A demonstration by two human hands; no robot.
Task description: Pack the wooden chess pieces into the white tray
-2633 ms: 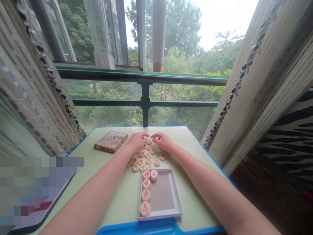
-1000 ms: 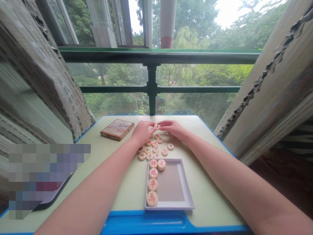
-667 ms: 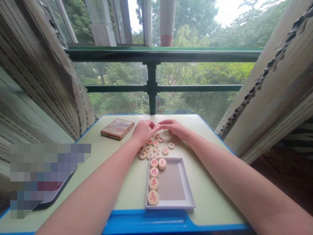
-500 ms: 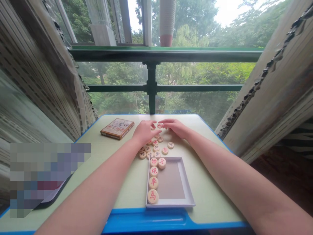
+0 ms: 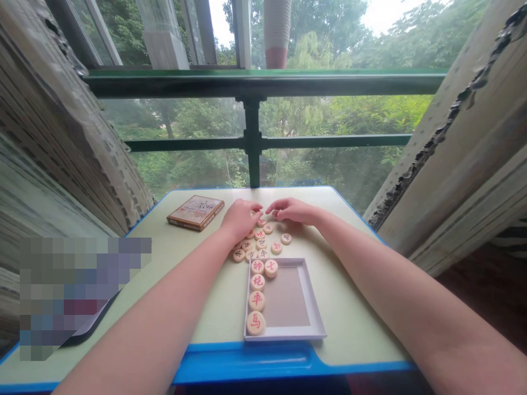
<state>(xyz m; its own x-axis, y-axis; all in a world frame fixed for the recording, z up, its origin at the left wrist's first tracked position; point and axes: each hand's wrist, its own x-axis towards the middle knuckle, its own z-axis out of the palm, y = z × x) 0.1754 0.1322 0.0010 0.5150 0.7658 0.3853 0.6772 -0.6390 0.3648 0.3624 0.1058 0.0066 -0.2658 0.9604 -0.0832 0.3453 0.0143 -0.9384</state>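
Note:
At the far side of a loose group of xiangqi pieces [image 5: 259, 235], my left hand [image 5: 242, 218] is closed, thumb and fingertips drawn together. What lies between them, if anything, I cannot make out. Opposite it, my right hand [image 5: 294, 212] is open, with bent fingers pointing left and the palm low over the table. A small gap separates the two hands. Nearer to me lies a shallow box tray [image 5: 315, 299]. It holds a red-marked column of several pieces along its left wall, including a horse piece [image 5: 256, 323], with an advisor piece [image 5: 270, 267] beside the top one.
A decorated flat box [image 5: 196, 212] lies at the table's back left. A blurred-out dark-edged object [image 5: 93, 329] rests at the left edge. The table [image 5: 354, 307] has a blue rim. Behind it stand a green railing [image 5: 263, 84] and curtains on both sides.
The red-marked piece that lay between my hands no longer shows there. My left thumb and fingers have come closer together, and my right fingertips have dipped. The view has shifted slightly.

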